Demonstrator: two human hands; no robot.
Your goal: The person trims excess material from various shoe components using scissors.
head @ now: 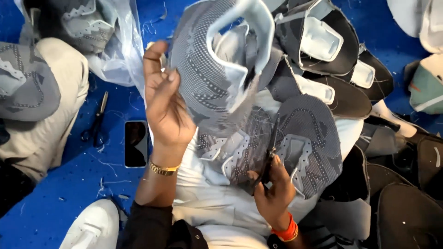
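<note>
the left hand (165, 108) lifts a grey patterned knit shoe upper (210, 74), fingers pinched on its edge; the right hand (273, 191) has fingers closed around slim black thread scissors (269, 154).

This looks like a shoe-making workshop where people work seated on the floor. Grey knitted shoe uppers (217, 69) and black ones (332, 50) lie heaped together, more sit in a clear plastic bag (117, 50), and cut threads litter the blue floor mat (69, 184) beside spare scissors (97, 122).
</note>
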